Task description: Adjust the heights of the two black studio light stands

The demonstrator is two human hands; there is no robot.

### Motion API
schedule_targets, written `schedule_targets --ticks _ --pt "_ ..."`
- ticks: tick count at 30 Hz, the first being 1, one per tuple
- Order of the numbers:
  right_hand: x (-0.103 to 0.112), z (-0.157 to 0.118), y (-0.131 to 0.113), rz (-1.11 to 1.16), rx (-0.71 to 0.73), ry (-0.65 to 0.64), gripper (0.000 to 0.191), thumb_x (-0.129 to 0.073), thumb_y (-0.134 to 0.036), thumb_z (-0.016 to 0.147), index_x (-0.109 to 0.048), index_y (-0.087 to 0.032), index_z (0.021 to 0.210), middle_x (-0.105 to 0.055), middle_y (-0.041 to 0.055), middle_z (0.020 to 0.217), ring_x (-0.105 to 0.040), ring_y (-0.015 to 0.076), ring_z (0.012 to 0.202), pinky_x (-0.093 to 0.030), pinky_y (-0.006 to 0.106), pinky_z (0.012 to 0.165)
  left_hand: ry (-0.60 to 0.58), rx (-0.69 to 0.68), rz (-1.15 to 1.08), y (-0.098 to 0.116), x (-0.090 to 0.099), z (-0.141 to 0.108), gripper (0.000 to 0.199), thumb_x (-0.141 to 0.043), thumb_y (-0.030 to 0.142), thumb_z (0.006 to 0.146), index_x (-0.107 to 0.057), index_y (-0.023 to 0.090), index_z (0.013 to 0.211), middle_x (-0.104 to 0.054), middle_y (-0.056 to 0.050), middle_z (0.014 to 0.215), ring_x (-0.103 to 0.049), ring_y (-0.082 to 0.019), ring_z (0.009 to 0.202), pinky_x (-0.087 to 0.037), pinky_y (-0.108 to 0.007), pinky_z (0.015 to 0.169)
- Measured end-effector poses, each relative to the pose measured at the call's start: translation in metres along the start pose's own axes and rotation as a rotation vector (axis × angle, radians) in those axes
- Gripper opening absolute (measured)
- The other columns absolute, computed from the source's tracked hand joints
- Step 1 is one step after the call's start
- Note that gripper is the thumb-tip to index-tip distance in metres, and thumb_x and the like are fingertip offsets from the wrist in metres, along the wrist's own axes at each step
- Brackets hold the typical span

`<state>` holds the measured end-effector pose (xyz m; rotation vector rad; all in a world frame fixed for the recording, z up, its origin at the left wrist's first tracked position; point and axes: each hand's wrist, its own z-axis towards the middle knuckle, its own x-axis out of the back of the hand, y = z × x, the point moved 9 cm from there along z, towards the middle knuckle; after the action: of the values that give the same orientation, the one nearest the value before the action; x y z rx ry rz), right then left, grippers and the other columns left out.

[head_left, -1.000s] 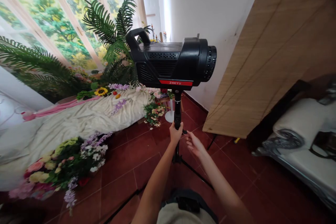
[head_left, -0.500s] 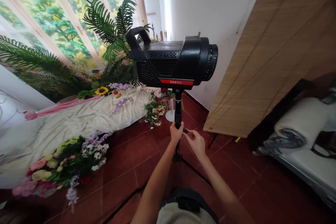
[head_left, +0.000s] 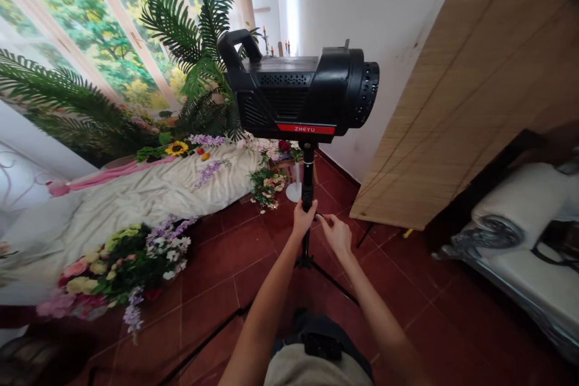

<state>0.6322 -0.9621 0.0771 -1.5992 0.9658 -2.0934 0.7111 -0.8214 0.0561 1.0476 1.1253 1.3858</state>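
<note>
A black studio light [head_left: 298, 93] with a red ZHEYU label sits on top of an upright black stand [head_left: 308, 172], its round front facing right. My left hand [head_left: 304, 219] is wrapped round the stand's pole below the light. Just right of the pole, my right hand [head_left: 335, 233] pinches a small dark knob [head_left: 319, 217] on the stand. The stand's legs spread out low over the red tiled floor.
A bed with a cream cover [head_left: 149, 193] and flower bunches [head_left: 108, 271] lies to the left. Palm leaves [head_left: 181, 30] stand by the window. A woven panel [head_left: 407, 132] leans at the right, near a pale sofa [head_left: 525, 229].
The light and the top of the stand appear slightly higher in view. Both hands also sit a little higher, still at the same part of the stand.
</note>
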Motion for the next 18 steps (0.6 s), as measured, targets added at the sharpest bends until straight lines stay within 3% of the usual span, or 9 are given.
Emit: schedule_targets --ticks 3,6,8,10,13,16,18 --pt "0.0 -0.005 -0.001 -0.008 -0.017 0.015 0.052 -0.039 -0.063 0.084 -0.068 -0.023 0.097 -0.071 0.0073 0.084 -0.065 0.0212 0.073 -0.036 0.025 0.058 -0.014 0.028 -0.019 -0.002 0.004 -0.01 0.038 -0.061 0.048 0.074 -0.06 0.017 0.096 -0.064 -0.005 0.085 -0.058 -0.014 0.077 -0.046 -0.026 0.074" --pt "0.0 -0.01 -0.001 -0.006 -0.051 0.051 0.055 -0.038 -0.065 0.083 -0.068 -0.022 0.098 -0.071 0.0089 0.085 -0.064 0.0214 0.071 -0.036 0.026 0.058 -0.007 0.041 -0.072 -0.013 0.024 -0.03 0.039 -0.06 0.045 0.076 -0.058 0.018 0.106 -0.065 -0.008 0.102 -0.061 -0.016 0.09 -0.047 -0.029 0.082" --pt "0.0 -0.013 0.001 -0.006 -0.076 0.086 0.058 -0.038 -0.067 0.081 -0.068 -0.019 0.098 -0.071 0.0107 0.081 -0.063 0.0227 0.07 -0.036 0.027 0.059 -0.022 0.114 -0.109 -0.036 0.048 -0.05 0.037 -0.057 0.045 0.078 -0.061 0.015 0.1 -0.066 -0.011 0.099 -0.063 -0.017 0.088 -0.048 -0.031 0.081" --pt "-0.003 -0.015 0.004 0.032 -0.088 0.115 0.06 -0.04 -0.068 0.079 -0.067 -0.018 0.097 -0.07 0.012 0.08 -0.063 0.0239 0.071 -0.038 0.029 0.062 -0.064 0.257 -0.128 -0.071 0.081 -0.078 0.037 -0.055 0.046 0.078 -0.063 0.011 0.089 -0.068 -0.012 0.084 -0.065 -0.018 0.075 -0.051 -0.032 0.072" --pt "-0.012 -0.016 0.014 0.147 -0.098 0.126 0.06 -0.044 -0.069 0.074 -0.065 -0.016 0.092 -0.069 0.013 0.083 -0.062 0.0246 0.075 -0.042 0.032 0.068 -0.01 0.412 -0.08 -0.12 0.163 -0.131 0.037 -0.059 0.047 0.072 -0.063 0.011 0.082 -0.068 -0.009 0.074 -0.065 -0.018 0.068 -0.051 -0.031 0.065" --pt "-0.025 -0.015 0.027 0.278 -0.126 0.151 0.057 -0.052 -0.069 0.067 -0.06 -0.015 0.086 -0.067 0.0118 0.082 -0.061 0.0237 0.077 -0.046 0.035 0.072 0.182 0.507 0.021 -0.148 0.275 -0.195 0.035 -0.059 0.046 0.07 -0.063 0.012 0.079 -0.068 -0.007 0.071 -0.065 -0.017 0.064 -0.051 -0.029 0.062" --pt "-0.034 -0.018 0.035 0.398 -0.187 0.181 0.053 -0.057 -0.066 0.064 -0.057 -0.016 0.083 -0.065 0.0097 0.079 -0.061 0.0236 0.075 -0.049 0.037 0.07 0.355 0.579 0.067 -0.154 0.357 -0.247 0.034 -0.06 0.046 0.068 -0.063 0.013 0.076 -0.068 -0.006 0.067 -0.064 -0.016 0.06 -0.05 -0.029 0.061"
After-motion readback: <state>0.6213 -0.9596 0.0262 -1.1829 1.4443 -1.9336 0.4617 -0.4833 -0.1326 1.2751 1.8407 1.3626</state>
